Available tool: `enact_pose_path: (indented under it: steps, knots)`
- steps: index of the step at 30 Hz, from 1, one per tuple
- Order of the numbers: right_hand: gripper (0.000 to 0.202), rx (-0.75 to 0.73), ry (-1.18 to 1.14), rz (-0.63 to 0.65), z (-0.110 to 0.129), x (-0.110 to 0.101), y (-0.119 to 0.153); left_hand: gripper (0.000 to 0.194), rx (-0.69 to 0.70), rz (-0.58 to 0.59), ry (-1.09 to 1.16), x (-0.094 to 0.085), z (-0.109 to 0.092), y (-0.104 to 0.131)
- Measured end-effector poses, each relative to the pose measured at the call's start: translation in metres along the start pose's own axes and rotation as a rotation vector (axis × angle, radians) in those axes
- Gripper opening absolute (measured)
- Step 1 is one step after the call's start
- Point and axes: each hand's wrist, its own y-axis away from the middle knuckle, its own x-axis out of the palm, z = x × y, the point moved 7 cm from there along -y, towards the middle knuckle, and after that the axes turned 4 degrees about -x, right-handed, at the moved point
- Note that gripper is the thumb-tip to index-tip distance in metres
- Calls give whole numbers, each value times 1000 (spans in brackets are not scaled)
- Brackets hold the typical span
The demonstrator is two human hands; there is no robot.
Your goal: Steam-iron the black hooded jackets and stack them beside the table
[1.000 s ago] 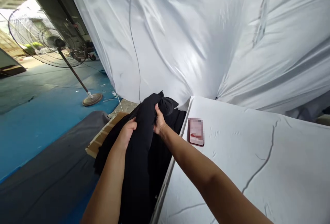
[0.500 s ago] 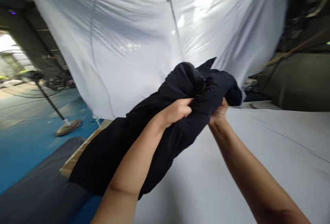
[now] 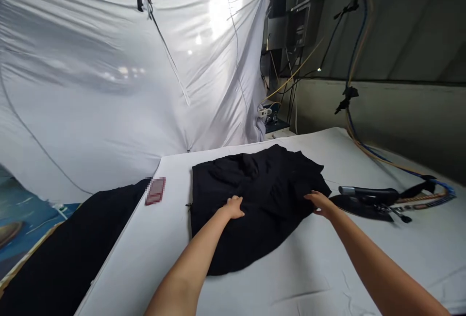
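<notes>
A black garment (image 3: 255, 228) lies spread and wrinkled on the white-covered table (image 3: 309, 267). A small dark piece hangs from its left edge, and a bunched fold shows near its top. My left hand (image 3: 234, 207) is on the middle of the cloth, fingers curled together and gripping it. At the garment's right end, my right hand (image 3: 321, 203) pinches the edge between fingers and thumb; the fingertips are partly hidden. Just beyond that hand rests a steam iron (image 3: 367, 198) with a black handle.
Hoses and cables (image 3: 351, 112) hang down to the iron from above. A blurred-out reddish rectangle (image 3: 155, 191) lies at the table's left edge. More black cloth (image 3: 80, 238) is piled left of the table. A white sheet (image 3: 109, 73) hangs behind.
The black garment was held up bunched in both hands; now it lies spread on the table. The view has swung right, bringing the iron into sight.
</notes>
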Motion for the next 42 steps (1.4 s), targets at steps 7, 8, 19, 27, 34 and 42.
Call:
enact_pose_path:
  steps: [7, 8, 19, 27, 34, 42]
  knots:
    - [55, -152, 245, 110, 45, 25, -19, 109, -201, -138, 66, -10, 33, -17]
    - [55, -216, 288, 158, 55, 32, -20, 105, -198, -146, 215, -12, 37, -23]
    - [91, -287, 359, 315, 96, 84, -51, 61, -277, -696, 1360, -108, 115, -70]
    - [49, -720, 106, 1012, 156, 123, 11, 57, 61, -512, 285, -78, -3, -66]
    - [38, -489, 479, 918, 77, 85, -64, 38, -65, -208, 15, -23, -41, -63]
    - [70, -637, 549, 482, 46, 42, -161, 53, -792, -391, 63, 9, 56, 21]
